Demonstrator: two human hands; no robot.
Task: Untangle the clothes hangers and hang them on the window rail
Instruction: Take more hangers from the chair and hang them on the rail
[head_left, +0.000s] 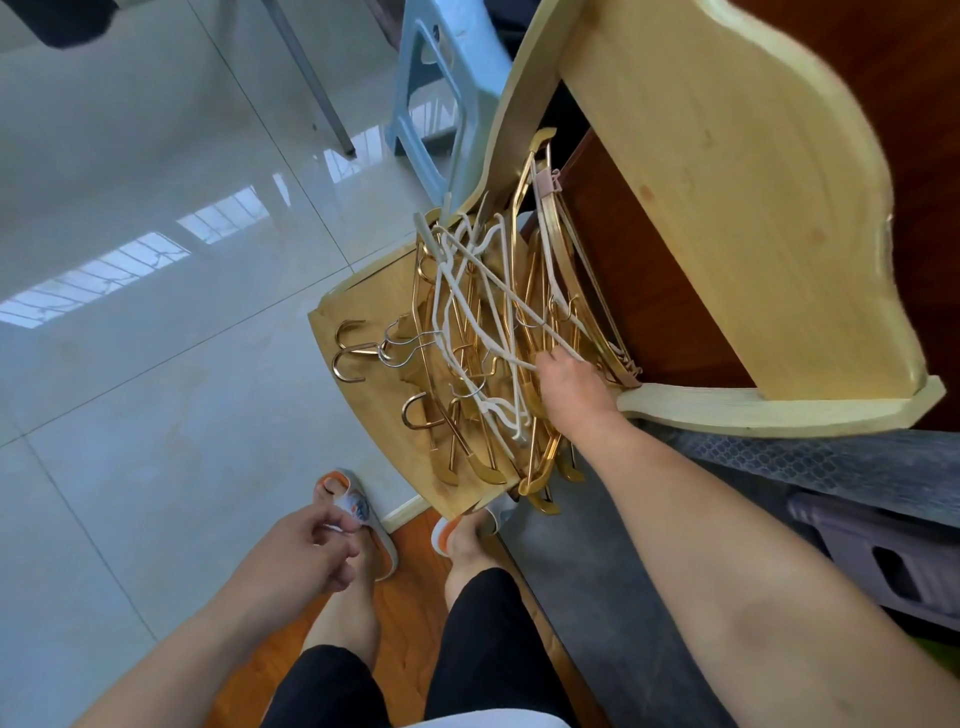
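Barely started here: hangers (483, 332) all sit tangled on the shelf (358, 312), my right hand (569, 387) pinching a white one, left hand (317, 551) loose and empty, none on any rail yet

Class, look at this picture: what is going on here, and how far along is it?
A person stands over a wooden shelf piled with tangled hangers, gold metal ones and white ones. The right hand reaches into the pile, its fingers at a white hanger; whether it grips it cannot be told. The left hand hangs free, holding nothing. The hangers are still knotted together, and no window rail is in view.
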